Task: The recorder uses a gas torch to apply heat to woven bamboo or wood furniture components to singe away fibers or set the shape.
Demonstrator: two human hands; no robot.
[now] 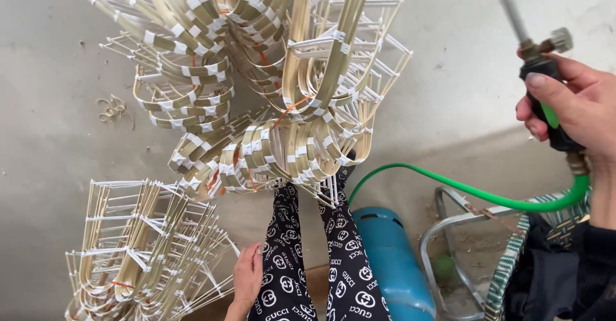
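Right hand: the right hand [574, 106] sits at the right edge of the frame, fingers wrapped tight around the black and green handle of a gas torch [545, 96], thumb laid along the top of the grip.
Torch: its brass valve knob and thin metal tube rise toward the upper right corner; a bright green rubber hose [449, 183] leaves the bottom of the handle and curves left across the lower middle.
Left hand: the left hand [247, 275] lies at the lower centre, fingers loosely together and half open, resting against the person's black patterned trouser leg [282, 257]; it grips nothing.
Upper bundle: a large heap of bent pale bamboo frames bound with white tape [256, 84] fills the upper centre, its lower edge over the knees.
Lower bundle: a second stack of straight-ribbed bamboo frames [141, 250] lies in the lower left, just beside the left hand.
Cylinder: a blue metal gas cylinder [391, 263] lies right of the legs, near the hose's end.
Chair: a grey metal tube chair frame [449, 231] stands in the lower right.
Floor: grey concrete floor [51, 135] under everything.
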